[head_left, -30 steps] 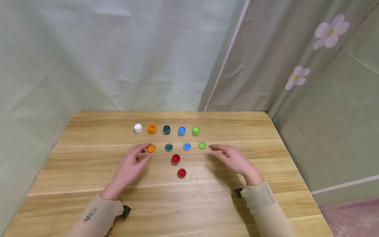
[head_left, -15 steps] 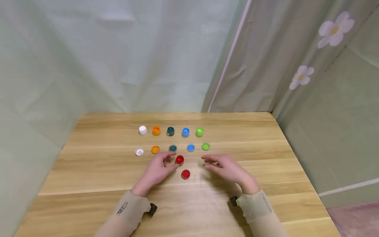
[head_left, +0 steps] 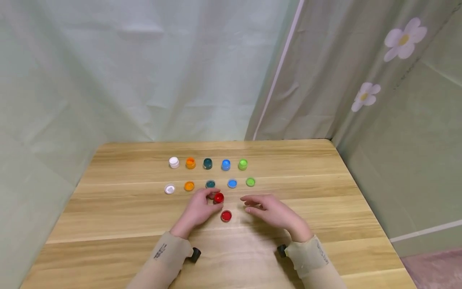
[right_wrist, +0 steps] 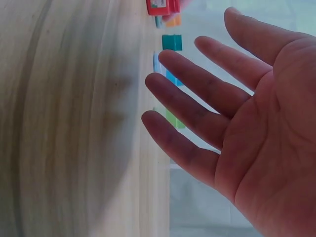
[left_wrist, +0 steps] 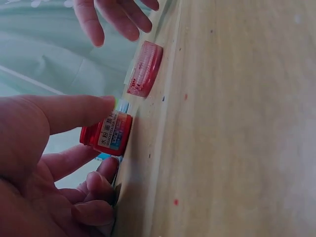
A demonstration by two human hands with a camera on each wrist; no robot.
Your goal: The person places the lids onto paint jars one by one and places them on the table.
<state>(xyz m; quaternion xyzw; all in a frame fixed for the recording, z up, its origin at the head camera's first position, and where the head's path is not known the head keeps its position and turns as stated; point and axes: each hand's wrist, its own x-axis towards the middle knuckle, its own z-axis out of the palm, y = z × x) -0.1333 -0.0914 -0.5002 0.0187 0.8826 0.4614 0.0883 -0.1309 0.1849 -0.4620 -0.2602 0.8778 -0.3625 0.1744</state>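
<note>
Red jar (head_left: 218,198): middle of tabletop (head_left: 108,196), well in from both side edges | left grip (head_left: 197,207): curled round jar, squeeze unclear | right grip (head_left: 273,208): released | handling: probably light, stiff, slick, spill-prone uncapped | hold: sides below rim

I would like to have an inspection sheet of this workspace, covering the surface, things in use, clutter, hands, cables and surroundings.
Surface: wooden table; a few small specks.
Job's things: open red jar; red lid nearer the person; farther back, five jars in a row, with five lids in front of them.
Clutter: nothing seen.
Hands: left hand has thumb and forefinger round the red jar; right hand is raised, holding nothing.
Cables: nothing seen.
Surroundings: hanging fabric behind and at both sides, with printed flowers at right.
</note>
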